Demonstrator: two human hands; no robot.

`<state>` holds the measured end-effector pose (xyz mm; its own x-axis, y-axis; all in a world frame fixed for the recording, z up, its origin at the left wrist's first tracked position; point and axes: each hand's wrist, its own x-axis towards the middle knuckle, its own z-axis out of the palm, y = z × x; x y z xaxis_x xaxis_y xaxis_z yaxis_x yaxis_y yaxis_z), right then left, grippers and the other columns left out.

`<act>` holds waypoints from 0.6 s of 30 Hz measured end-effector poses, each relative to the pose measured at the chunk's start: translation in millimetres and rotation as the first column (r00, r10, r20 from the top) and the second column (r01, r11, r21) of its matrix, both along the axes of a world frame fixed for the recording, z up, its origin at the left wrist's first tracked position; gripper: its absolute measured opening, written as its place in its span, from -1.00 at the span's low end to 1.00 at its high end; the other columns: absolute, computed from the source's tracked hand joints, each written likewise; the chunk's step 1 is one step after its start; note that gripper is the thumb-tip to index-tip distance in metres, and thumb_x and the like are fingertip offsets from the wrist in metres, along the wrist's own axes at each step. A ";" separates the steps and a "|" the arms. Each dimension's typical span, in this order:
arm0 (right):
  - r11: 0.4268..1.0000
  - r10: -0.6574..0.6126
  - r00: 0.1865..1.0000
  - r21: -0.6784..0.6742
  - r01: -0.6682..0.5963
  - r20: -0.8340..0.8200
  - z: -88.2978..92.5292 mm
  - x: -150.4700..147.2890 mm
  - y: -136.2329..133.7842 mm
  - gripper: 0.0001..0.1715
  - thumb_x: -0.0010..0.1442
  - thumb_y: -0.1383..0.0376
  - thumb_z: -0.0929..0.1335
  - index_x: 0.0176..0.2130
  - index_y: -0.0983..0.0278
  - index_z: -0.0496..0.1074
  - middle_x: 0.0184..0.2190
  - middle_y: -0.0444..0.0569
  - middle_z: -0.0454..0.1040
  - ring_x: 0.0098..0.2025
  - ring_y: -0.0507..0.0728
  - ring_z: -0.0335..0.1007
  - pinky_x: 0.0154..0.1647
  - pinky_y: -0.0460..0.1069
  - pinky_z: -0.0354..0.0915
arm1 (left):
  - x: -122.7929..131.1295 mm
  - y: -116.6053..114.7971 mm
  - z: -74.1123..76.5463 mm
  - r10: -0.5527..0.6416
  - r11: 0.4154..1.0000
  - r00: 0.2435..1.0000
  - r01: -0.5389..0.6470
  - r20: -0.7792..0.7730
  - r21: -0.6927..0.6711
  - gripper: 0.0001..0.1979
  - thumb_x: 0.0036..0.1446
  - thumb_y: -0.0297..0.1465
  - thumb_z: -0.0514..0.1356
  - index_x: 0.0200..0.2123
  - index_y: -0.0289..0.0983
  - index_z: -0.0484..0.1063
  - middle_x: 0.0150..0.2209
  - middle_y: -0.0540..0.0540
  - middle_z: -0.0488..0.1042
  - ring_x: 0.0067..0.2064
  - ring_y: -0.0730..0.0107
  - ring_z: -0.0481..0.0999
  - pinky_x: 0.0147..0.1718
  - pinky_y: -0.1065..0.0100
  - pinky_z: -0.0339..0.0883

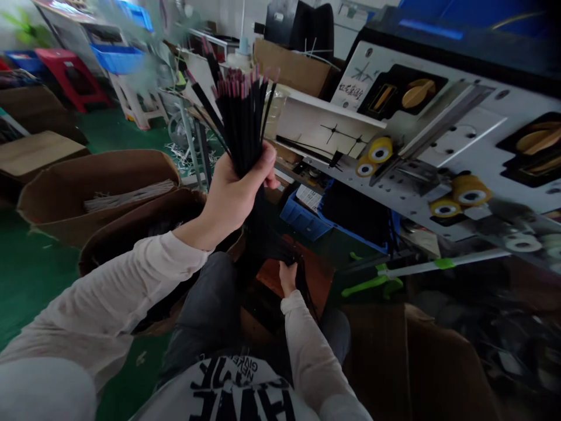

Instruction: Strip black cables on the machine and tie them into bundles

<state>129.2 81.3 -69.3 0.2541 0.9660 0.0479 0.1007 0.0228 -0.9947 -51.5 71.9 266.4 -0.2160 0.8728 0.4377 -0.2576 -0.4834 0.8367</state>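
Note:
My left hand [236, 190] is raised in front of me with its fingers wrapped round a thick bundle of thin black sticks with pink tips [241, 111], which fan out upward. The bundle runs down below that hand to my lap. My right hand [288, 276] is low, near my knee, closed on the lower end of the black sticks [267, 245]. Both sleeves are pale, and my dark trousers show beneath.
A white machine panel [438, 140] with yellow rollers [380, 150] slopes across the right. Open cardboard boxes [96, 181] stand on the green floor at left, one holding pale sticks. A blue crate [307, 219] sits under the machine. Red and white stools [70, 76] are further back.

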 end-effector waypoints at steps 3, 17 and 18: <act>1.000 0.020 1.000 0.007 -0.020 0.019 -2.4 -1.6 -0.7 -0.63 0.05 0.16 0.30 -0.21 0.35 0.46 -0.20 0.11 0.54 -0.12 0.18 0.43 0.02 0.09 0.28 | -7.9 -2.2 -7.1 0.040 0.999 0.999 -0.040 0.020 -0.007 -0.87 0.07 -0.33 0.24 -0.43 -0.24 0.37 -0.59 0.10 0.29 -0.54 0.56 0.36 -0.41 0.42 0.38; 0.854 0.521 0.697 -0.296 -0.429 0.492 114.4 60.7 -15.4 -0.79 0.06 0.23 0.34 -0.32 0.29 0.52 -0.32 0.02 0.57 -0.27 0.17 0.47 -0.22 -0.01 0.30 | -125.8 -75.2 -61.9 0.391 0.910 0.870 -0.316 0.302 -0.267 -0.89 0.03 -0.36 0.26 -0.48 -0.16 0.38 -0.54 0.10 0.32 -0.43 0.50 0.28 -0.19 0.26 0.36; 0.833 0.546 0.571 -0.324 -0.448 0.613 130.9 65.3 -22.2 -0.83 0.04 0.31 0.35 -0.31 0.27 0.52 -0.32 0.02 0.56 -0.25 0.18 0.47 -0.21 -0.02 0.29 | -141.3 -93.9 -76.0 0.399 0.886 0.896 -0.322 0.195 -0.333 -0.90 0.05 -0.27 0.23 -0.47 -0.10 0.38 -0.56 0.11 0.34 -0.43 0.45 0.31 -0.19 0.25 0.35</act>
